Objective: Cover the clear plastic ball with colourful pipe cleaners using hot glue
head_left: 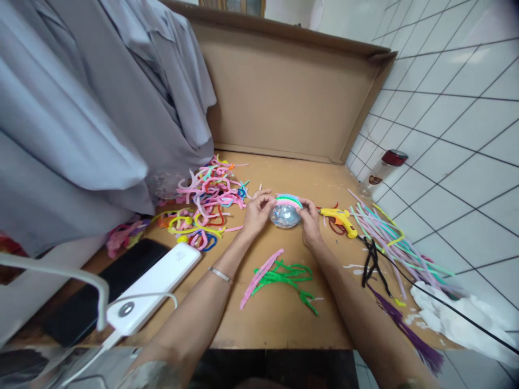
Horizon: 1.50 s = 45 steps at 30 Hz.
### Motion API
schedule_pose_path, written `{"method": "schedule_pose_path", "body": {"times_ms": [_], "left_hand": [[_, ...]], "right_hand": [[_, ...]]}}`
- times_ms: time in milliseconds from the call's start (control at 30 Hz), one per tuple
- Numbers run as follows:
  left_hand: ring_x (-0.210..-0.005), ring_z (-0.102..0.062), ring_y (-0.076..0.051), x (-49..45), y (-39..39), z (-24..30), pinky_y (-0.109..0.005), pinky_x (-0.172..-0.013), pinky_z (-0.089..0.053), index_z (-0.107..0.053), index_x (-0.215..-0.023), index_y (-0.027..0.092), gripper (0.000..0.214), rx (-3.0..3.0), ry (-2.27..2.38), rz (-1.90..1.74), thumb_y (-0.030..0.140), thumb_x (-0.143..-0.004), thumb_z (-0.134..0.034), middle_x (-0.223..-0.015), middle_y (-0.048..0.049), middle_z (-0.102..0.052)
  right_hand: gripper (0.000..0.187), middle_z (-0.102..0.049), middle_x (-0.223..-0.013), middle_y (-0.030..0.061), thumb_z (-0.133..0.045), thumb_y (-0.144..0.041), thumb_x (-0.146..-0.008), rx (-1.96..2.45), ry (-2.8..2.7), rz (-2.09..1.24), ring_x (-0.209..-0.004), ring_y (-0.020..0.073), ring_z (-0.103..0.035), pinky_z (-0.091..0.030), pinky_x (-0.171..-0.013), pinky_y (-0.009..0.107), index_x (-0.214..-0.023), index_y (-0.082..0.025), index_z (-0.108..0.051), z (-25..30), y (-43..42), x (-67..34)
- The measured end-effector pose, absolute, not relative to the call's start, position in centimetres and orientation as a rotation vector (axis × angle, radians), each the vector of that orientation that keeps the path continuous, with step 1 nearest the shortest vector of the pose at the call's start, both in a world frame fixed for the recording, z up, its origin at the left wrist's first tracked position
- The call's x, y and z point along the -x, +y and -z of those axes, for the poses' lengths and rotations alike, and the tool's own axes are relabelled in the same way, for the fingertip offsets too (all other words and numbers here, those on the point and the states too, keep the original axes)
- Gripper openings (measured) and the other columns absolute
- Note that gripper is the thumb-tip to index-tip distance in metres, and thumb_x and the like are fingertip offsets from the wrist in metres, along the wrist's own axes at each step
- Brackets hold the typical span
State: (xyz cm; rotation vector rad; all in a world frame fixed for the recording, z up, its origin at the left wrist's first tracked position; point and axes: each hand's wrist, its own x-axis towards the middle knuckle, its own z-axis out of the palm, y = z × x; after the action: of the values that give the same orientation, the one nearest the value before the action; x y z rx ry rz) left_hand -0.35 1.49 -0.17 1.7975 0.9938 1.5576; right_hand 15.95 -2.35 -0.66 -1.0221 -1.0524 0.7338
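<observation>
At the middle of the table is a clear, shiny ball (pixel 286 217) with glittery bits showing in it. Over its far side curves a band of pipe cleaners (pixel 289 199) in pink, green and light blue. My left hand (pixel 258 212) is closed at the band's left end, fingertips pinched together beside the ball. On the other side, my right hand (pixel 311 220) grips the band's right end, with its thumb against the ball. Nearer to me, between my forearms, lie a pink pipe cleaner (pixel 261 278) and several bent green pipe cleaners (pixel 286 276).
A yellow glue gun (pixel 339 220) lies right of my right hand, its black cord trailing right. Loose pipe cleaners (pixel 214 189) are heaped left; straight ones (pixel 389 237) lie right. A white power bank (pixel 158 289), a bottle (pixel 383 170) and a cardboard panel (pixel 284 92) surround the workspace.
</observation>
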Motion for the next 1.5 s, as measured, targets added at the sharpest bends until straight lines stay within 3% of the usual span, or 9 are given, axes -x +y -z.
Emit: {"method": "schedule_pose_path", "body": {"times_ms": [233, 633, 1033, 1233, 1500], "left_hand": [[-0.107, -0.066, -0.024, 1.1, 2.2, 0.4, -0.044, -0.097, -0.05, -0.072, -0.081, 0.018, 0.02, -1.718, 0.805, -1.475, 0.037, -0.077, -0.071, -0.116, -0.0136, -0.067], [-0.098, -0.067, -0.02, 0.4, 1.5, 0.5, -0.036, -0.09, -0.05, -0.06, -0.074, 0.018, 0.018, -1.676, 0.929, -1.449, 0.031, -0.085, -0.057, -0.098, -0.0082, -0.073], [-0.088, -0.065, -0.017, -0.2, 1.4, 0.6, -0.029, -0.083, -0.049, -0.06, -0.075, 0.017, 0.019, -1.627, 0.976, -1.485, 0.034, -0.083, -0.059, -0.092, -0.0066, -0.071], [-0.087, -0.064, -0.018, -0.3, 0.8, 0.1, -0.03, -0.082, -0.049, -0.06, -0.076, 0.017, 0.018, -1.707, 0.943, -1.509, 0.033, -0.084, -0.058, -0.091, -0.0072, -0.071], [-0.091, -0.064, -0.019, -0.4, 0.4, 0.1, -0.033, -0.084, -0.049, -0.058, -0.075, 0.018, 0.018, -1.773, 0.936, -1.518, 0.033, -0.086, -0.057, -0.095, -0.0093, -0.07]], "right_hand": [[0.028, -0.067, -0.105, 0.0037, -0.058, -0.037, -0.07, 1.026, -1.079, -0.716, -0.1, 0.0232, -0.06, -0.047, -0.09, 0.04, -0.095, -0.024, -0.056, 1.0, -2.2, -16.2], [0.028, -0.067, -0.101, 0.0032, -0.06, -0.036, -0.065, 1.021, -1.005, -0.733, -0.099, 0.0229, -0.06, -0.047, -0.09, 0.04, -0.091, -0.023, -0.056, 0.5, -2.3, -15.9], [0.029, -0.066, -0.098, 0.0016, -0.062, -0.036, -0.065, 0.991, -0.97, -0.764, -0.099, 0.0219, -0.059, -0.047, -0.09, 0.038, -0.09, -0.023, -0.057, 0.7, -2.3, -16.1], [0.034, -0.065, -0.106, 0.0035, -0.068, -0.044, -0.069, 1.026, -1.046, -0.735, -0.096, 0.0208, -0.06, -0.047, -0.087, 0.036, -0.092, -0.023, -0.055, 0.4, -2.9, -16.0], [0.033, -0.063, -0.099, 0.0022, -0.064, -0.042, -0.067, 1.081, -0.983, -0.704, -0.092, 0.0199, -0.059, -0.048, -0.085, 0.035, -0.091, -0.023, -0.051, 0.6, -2.6, -15.7]]}}
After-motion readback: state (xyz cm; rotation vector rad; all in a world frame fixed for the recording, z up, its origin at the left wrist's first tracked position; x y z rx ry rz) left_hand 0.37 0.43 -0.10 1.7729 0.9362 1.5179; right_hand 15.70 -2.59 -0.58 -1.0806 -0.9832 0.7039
